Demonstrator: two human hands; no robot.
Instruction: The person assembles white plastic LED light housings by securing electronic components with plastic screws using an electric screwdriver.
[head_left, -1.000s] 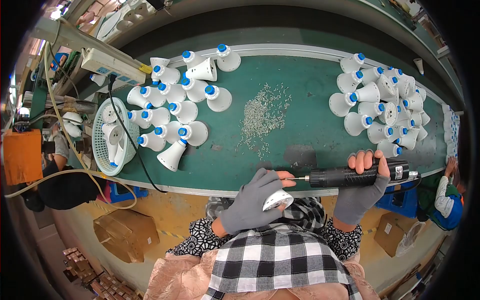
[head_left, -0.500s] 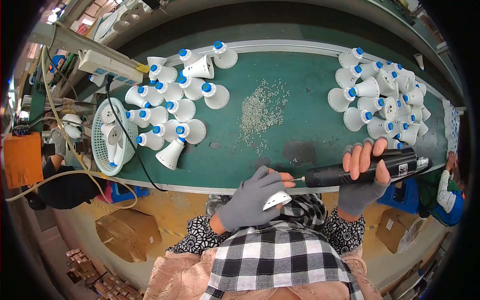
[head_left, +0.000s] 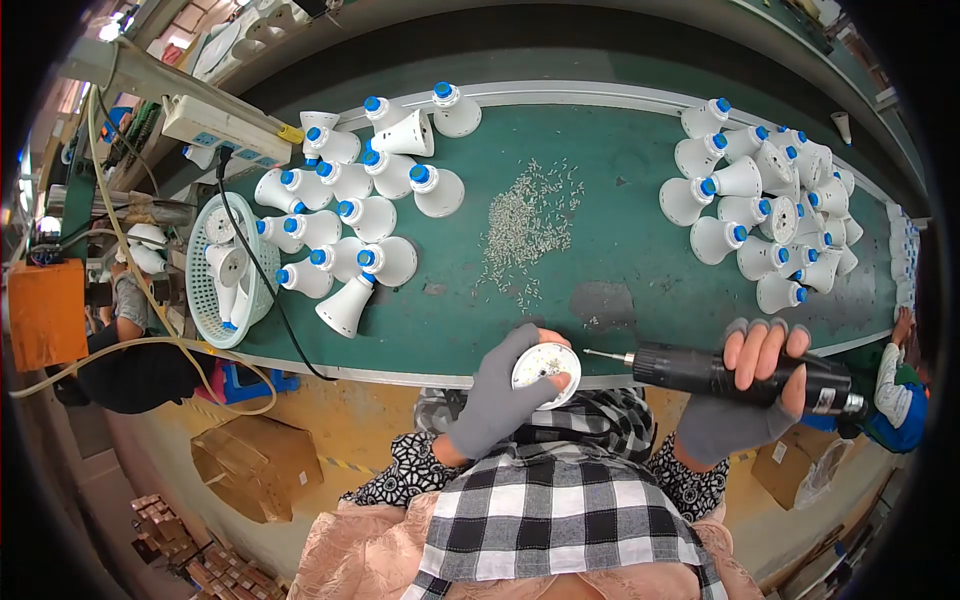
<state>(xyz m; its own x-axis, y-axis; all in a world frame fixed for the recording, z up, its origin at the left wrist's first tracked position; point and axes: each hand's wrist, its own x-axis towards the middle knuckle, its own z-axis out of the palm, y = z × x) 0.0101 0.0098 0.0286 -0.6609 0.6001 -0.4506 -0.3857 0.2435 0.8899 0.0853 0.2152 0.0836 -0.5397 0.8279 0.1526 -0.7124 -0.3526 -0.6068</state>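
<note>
My left hand (head_left: 502,390), in a grey fingerless glove, grips a white cone-shaped lamp housing (head_left: 534,378) at the table's front edge. Its round flat face is turned up, with the thumb resting on it. My right hand (head_left: 755,385), gloved the same way, is wrapped round a black electric screwdriver (head_left: 690,372). The tool lies nearly level, its thin bit pointing left, a short gap away from the housing. Beyond the hands, a loose heap of small screws (head_left: 525,225) is spread on the green table (head_left: 590,140).
White housings with blue caps stand and lie at left (head_left: 365,215) and in a crowded group at right (head_left: 760,200). A pale green basket (head_left: 205,300) holds more. A black cable (head_left: 270,290) crosses the left side from a power strip (head_left: 225,130). Other people work at both sides.
The screwdriver has moved right, its bit now apart from the housing. My left hand has turned the housing so its flat round face shows upward.
</note>
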